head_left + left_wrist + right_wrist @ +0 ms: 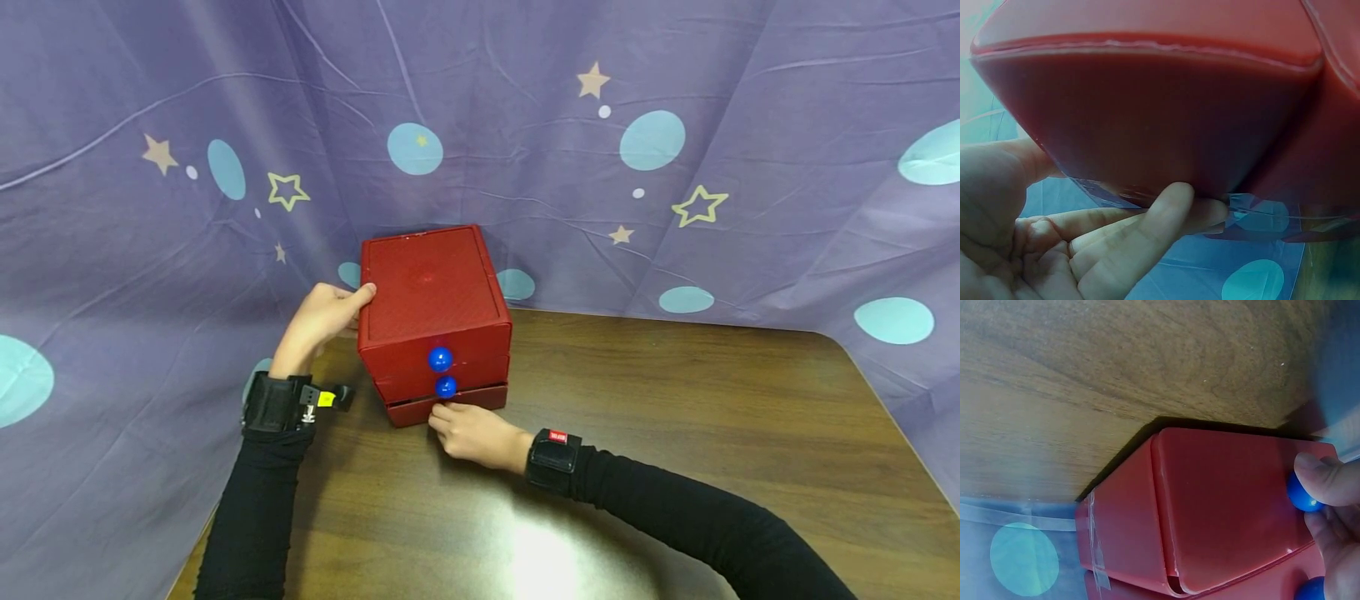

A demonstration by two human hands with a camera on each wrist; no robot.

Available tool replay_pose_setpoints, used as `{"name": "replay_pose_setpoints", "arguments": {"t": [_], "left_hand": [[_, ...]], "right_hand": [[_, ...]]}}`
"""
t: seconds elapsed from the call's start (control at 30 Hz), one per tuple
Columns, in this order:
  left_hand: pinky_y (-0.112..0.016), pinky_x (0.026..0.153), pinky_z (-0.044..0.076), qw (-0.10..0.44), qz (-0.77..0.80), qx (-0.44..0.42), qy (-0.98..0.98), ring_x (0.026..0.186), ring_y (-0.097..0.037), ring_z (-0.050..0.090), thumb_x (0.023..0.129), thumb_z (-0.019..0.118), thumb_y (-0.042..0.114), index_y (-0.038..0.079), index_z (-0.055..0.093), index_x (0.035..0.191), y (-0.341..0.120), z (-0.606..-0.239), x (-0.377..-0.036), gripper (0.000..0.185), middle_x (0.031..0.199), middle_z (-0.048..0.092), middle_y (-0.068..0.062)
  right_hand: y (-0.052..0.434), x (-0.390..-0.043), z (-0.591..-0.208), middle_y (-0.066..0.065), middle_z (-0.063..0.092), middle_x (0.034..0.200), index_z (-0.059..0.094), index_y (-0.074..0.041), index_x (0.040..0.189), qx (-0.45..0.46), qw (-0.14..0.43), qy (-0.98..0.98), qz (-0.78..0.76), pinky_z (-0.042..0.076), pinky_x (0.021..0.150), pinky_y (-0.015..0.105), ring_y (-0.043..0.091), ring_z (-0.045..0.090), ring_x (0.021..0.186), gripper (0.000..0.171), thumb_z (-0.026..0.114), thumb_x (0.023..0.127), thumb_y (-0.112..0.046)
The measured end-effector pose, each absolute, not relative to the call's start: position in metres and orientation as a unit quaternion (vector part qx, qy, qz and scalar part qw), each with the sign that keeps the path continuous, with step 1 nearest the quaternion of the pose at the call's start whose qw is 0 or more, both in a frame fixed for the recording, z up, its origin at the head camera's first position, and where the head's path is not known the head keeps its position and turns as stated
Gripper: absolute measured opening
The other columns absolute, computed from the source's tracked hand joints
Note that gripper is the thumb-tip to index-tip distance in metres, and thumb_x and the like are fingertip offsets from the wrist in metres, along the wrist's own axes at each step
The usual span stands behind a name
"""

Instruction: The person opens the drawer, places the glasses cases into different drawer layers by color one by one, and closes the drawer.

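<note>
A red drawer box point(427, 283) with three stacked drawers stands at the back of the wooden table point(675, 417). Blue knobs show on the top drawer point(440, 359) and the middle drawer point(446, 387). The bottom drawer point(480, 398) sticks out slightly. My left hand point(322, 321) holds the box's left side, thumb hooked over the top edge, and its fingers point(1147, 231) lie against the red wall point(1160, 106). My right hand point(468, 433) pinches the bottom drawer's blue knob point(1300, 495), which its fingers hide in the head view.
A purple cloth point(675, 167) with stars and pale blue circles hangs behind the table and drapes down on the left and right. Bare wood stretches to the right of the box and in front of it. The table's left edge runs near my left forearm.
</note>
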State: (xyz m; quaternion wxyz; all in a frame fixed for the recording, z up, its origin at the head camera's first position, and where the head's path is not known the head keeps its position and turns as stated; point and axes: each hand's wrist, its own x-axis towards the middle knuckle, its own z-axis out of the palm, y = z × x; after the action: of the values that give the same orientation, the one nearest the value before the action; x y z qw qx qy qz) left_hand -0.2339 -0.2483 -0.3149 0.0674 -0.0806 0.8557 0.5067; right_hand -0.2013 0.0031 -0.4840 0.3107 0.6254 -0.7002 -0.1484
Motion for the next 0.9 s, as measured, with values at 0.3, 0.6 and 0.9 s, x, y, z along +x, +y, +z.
{"name": "replay_pose_setpoints", "arguments": {"t": [0.3, 0.6, 0.9], "left_hand": [[-0.025, 0.066, 0.063, 0.066, 0.510, -0.080, 0.854, 0.064, -0.006, 0.072, 0.102, 0.058, 0.039, 0.004, 0.073, 0.079, -0.2480, -0.3156, -0.2340, 0.045, 0.067, 0.069, 0.007], [-0.025, 0.067, 0.063, 0.069, 0.512, -0.081, 0.852, 0.065, -0.007, 0.072, 0.102, 0.058, 0.039, 0.006, 0.072, 0.076, -0.2452, -0.3150, -0.2329, 0.044, 0.069, 0.069, 0.006], [-0.024, 0.064, 0.062, 0.060, 0.517, -0.070, 0.851, 0.063, -0.005, 0.071, 0.103, 0.057, 0.036, 0.008, 0.068, 0.073, -0.2462, -0.3153, -0.2318, 0.042, 0.065, 0.067, 0.007]], "right_hand": [[0.0024, -0.2028, -0.4840, -0.005, 0.062, 0.096, 0.076, -0.020, 0.092, 0.621, 0.310, -0.704, -0.152, 0.051, 0.086, 0.021, 0.011, 0.056, 0.096, 0.011, 0.067, 0.094, -0.015], [0.0036, -0.2026, -0.4837, -0.004, 0.065, 0.103, 0.076, -0.019, 0.097, 0.611, 0.308, -0.712, -0.155, 0.053, 0.088, 0.022, 0.013, 0.059, 0.102, 0.011, 0.066, 0.094, -0.017], [0.0031, -0.2025, -0.4839, -0.005, 0.067, 0.109, 0.077, -0.020, 0.101, 0.606, 0.297, -0.721, -0.155, 0.053, 0.095, 0.021, 0.012, 0.060, 0.109, 0.013, 0.067, 0.094, -0.017]]}}
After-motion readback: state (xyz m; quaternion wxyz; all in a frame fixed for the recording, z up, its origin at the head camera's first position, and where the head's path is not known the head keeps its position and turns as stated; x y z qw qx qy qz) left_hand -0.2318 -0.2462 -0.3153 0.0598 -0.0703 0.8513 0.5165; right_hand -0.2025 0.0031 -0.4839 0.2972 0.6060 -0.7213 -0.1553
